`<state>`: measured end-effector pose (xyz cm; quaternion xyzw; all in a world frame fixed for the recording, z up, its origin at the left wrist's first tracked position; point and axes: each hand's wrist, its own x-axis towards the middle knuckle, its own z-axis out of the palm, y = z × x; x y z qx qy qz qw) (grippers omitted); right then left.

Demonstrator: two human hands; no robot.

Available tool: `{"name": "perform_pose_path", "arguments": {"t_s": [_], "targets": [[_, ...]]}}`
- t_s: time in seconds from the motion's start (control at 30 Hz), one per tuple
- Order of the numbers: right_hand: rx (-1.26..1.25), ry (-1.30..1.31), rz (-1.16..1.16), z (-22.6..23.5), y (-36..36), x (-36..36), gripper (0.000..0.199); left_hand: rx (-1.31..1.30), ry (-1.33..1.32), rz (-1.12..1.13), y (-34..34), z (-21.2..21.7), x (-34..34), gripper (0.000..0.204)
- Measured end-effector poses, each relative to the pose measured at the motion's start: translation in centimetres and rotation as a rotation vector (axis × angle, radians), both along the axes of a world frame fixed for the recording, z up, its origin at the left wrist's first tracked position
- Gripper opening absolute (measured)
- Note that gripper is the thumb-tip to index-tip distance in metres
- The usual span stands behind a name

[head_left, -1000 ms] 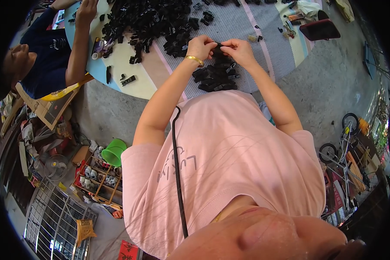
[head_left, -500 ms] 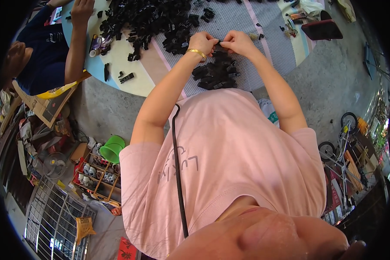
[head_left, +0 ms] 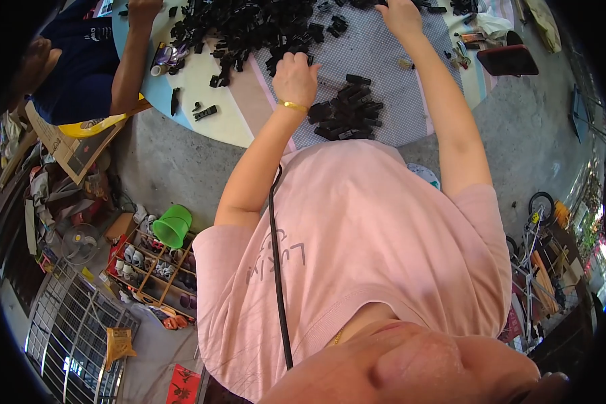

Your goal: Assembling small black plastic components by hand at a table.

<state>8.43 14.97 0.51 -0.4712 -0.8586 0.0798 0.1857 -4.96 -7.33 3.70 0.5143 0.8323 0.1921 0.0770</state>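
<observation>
Both my hands reach over the bench (head_left: pixel 215 114): left hand (head_left: pixel 295 75) closed on black parts (head_left: pixel 249 27) at the far pile, right hand (head_left: pixel 400 15) spread flat there.

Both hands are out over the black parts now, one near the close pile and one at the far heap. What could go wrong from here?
The left hand hovers beside the small near pile of black plastic parts, which lies close to the round table's edge; a wrist sweep might knock pieces onto the concrete floor. The right hand stretches to the large far heap of black plastic parts, so its forearm could drag loose pieces. A second person's hand works that heap too; hands may collide.
</observation>
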Motion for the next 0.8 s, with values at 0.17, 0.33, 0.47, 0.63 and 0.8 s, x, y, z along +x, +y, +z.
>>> {"name": "perform_pose_path", "arguments": {"t_s": [0.17,0.33,0.47,0.63,0.8], "targets": [[-0.258,-0.102,-0.063,2.1,-1.8,0.0,0.023,-0.114,0.056,-0.035,1.0,-0.6,-0.3,0.017],[-0.567,0.449,0.030,-1.8,-4.6,2.6,0.026,0.013,-0.032,-0.171,1.9,-1.6,0.8,0.012],[-1.015,0.838,0.018,-0.9,-8.4,3.8,0.022,0.070,-0.114,-0.289,2.9,-1.9,1.5,0.015],[-1.189,0.924,-0.072,-0.1,-10.6,4.3,0.023,0.149,-0.295,-0.082,2.1,-1.4,1.1,0.025],[-1.136,0.825,-0.072,-1.8,-11.3,4.1,0.024,0.224,-0.228,-0.299,2.5,-1.0,1.3,0.028]]}}
